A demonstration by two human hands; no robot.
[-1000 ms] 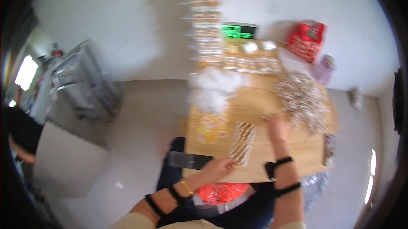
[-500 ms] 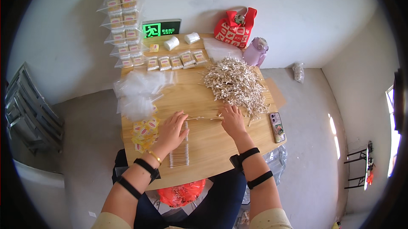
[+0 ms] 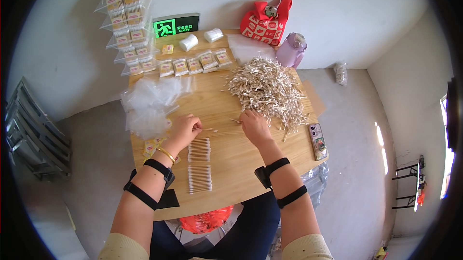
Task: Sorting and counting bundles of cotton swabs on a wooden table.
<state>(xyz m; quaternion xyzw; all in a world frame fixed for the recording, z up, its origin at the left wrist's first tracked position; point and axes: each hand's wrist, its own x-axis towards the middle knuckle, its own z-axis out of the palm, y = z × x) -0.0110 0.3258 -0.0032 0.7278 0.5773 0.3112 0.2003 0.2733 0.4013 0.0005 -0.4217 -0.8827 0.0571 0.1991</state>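
Note:
Above two neat blocks of side-by-side cotton swabs, the upper block (image 3: 199,150) and the lower block (image 3: 199,179), my left hand (image 3: 185,129) pinches a few cotton swabs (image 3: 209,130) whose tips point right. My right hand (image 3: 254,125) is closed at the near edge of a large loose pile of cotton swabs (image 3: 265,88). A swab end (image 3: 235,120) sticks out to the left of its fingers. The rest of what that hand grips is hidden.
Clear plastic bags (image 3: 149,98) and yellow printed cards (image 3: 153,145) lie at the left. Filled swab packs (image 3: 195,65) line the back, beside a tall stack of packs (image 3: 123,19). A purple bottle (image 3: 292,50), a red bag (image 3: 265,23) and a phone (image 3: 317,142) border the pile.
My left hand has risen off the swab blocks and closed on a few swabs. My right hand has moved slightly up and left, its fingers now closed. The view has shifted a little.

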